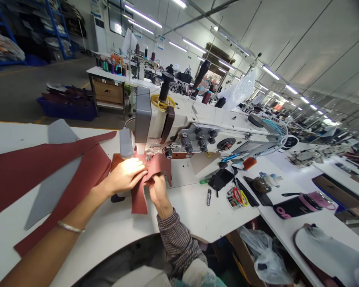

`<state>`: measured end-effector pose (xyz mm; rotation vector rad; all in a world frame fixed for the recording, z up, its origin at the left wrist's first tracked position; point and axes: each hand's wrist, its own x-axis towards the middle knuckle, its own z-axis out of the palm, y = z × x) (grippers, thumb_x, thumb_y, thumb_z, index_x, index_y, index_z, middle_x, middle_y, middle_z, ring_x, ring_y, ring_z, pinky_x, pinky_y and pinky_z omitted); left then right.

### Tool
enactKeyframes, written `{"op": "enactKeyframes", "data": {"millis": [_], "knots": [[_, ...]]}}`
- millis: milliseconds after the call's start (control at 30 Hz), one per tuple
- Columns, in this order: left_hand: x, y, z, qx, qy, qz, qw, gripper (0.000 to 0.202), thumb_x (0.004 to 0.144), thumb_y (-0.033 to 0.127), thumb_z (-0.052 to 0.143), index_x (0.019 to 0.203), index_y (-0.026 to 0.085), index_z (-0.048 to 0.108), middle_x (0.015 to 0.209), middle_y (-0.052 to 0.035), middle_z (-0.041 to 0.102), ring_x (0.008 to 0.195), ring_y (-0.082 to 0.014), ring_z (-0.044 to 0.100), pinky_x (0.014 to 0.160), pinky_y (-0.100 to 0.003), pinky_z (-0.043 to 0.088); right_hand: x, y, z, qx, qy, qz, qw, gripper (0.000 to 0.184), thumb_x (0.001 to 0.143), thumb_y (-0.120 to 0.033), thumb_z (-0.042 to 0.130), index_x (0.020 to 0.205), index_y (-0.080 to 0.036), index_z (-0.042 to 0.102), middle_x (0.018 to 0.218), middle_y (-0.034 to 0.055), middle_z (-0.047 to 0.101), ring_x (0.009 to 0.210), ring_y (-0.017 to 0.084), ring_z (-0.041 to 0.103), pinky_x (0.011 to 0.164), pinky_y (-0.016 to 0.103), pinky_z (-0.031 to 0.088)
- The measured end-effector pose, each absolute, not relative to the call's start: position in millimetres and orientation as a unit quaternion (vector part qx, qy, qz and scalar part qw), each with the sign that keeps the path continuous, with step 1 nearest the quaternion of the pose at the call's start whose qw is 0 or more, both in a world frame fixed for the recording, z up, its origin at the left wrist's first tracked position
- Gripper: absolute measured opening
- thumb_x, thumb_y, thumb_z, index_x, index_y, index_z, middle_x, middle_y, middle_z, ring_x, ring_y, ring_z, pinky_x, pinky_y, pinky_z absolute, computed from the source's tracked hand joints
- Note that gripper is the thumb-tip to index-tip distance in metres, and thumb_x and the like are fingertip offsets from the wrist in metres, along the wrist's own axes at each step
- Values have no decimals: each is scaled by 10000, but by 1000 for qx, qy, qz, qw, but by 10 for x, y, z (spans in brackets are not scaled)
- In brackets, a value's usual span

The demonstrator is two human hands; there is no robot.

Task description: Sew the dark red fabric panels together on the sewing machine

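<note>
- Your right hand (159,191), fingers curled, pinches the maroon leather piece (139,201) just before the presser foot (148,156).
- Your left hand (124,175) lies open, pressing it flat.
- It looks soft and light: hold near its edges.
- Long maroon strips (32,171) lie at 9 o'clock.
- The sewing machine (167,123) stands at 12 o'clock.

Ahead of the fingers (139,170): long white factory hall, white panel ceiling (290,44), fluorescent tube lights (143,16), grey concrete floor (38,87), blue steel shelving (55,30) far left.
</note>
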<state>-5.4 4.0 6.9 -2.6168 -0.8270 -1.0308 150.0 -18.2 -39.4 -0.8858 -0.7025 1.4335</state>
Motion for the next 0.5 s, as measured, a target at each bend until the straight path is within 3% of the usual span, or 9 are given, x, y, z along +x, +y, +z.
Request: {"op": "enactKeyframes", "data": {"millis": [133, 267, 500], "knots": [[9, -41, 1, -874, -315, -355, 102, 228, 1007, 317, 496, 957, 180, 670, 851, -67, 683, 798, -223, 599, 745, -351, 484, 1541, -190, -304, -352, -269, 662, 604, 208, 645, -256, 678, 805, -150, 598, 726, -23, 585, 618, 77, 566, 549, 166, 508], [81, -126, -100, -848, -370, -365, 100, 246, 970, 405, 560, 1059, 191, 644, 979, -88, 704, 921, -257, 633, 806, -377, 500, 1557, -184, -280, -336, -291, 655, 611, 166, 681, -215, 710, 774, -147, 590, 697, -47, 542, 574, 44, 509, 511, 125, 435], [223, -158, -185, -795, -436, -408, 107, 171, 989, 296, 526, 1051, 202, 655, 1035, -70, 714, 922, -220, 647, 788, -328, 509, 1564, -145, -327, -316, -301, 658, 613, 246, 720, -332, 794, 810, -130, 686, 785, 3, 637, 662, 69, 580, 596, 144, 519]]}}
